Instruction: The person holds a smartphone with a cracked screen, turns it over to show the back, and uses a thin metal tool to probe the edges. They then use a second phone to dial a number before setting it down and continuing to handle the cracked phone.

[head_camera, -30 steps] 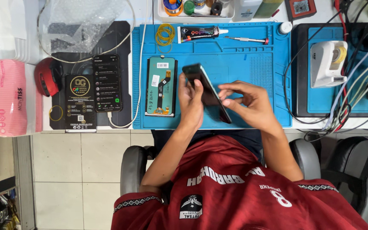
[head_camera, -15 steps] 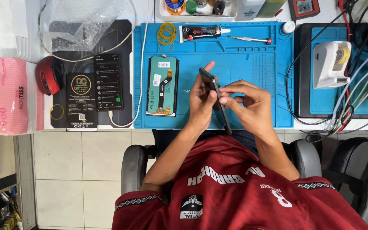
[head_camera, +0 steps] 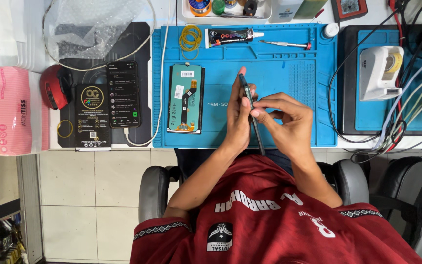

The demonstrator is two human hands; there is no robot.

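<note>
My left hand point(head_camera: 238, 115) and my right hand point(head_camera: 284, 117) both grip a dark phone point(head_camera: 251, 113) held edge-on above the blue work mat point(head_camera: 294, 73). The left hand's fingers lie along the phone's left side. My right hand's fingertips pinch its right edge near the middle. To the left, a replacement screen panel point(head_camera: 186, 98) lies face down on the mat, its flex cable showing.
A lit phone point(head_camera: 123, 94) on a cable and a black card point(head_camera: 93, 116) lie on a dark mat at left. Glue tube point(head_camera: 230, 36), screwdriver point(head_camera: 285, 45) and rubber bands point(head_camera: 190, 37) sit at the mat's back. A white device point(head_camera: 379, 72) and cables stand at right.
The phone has turned from lying nearly flat in my hands to standing edge-on. Both hands shifted slightly along its edges.
</note>
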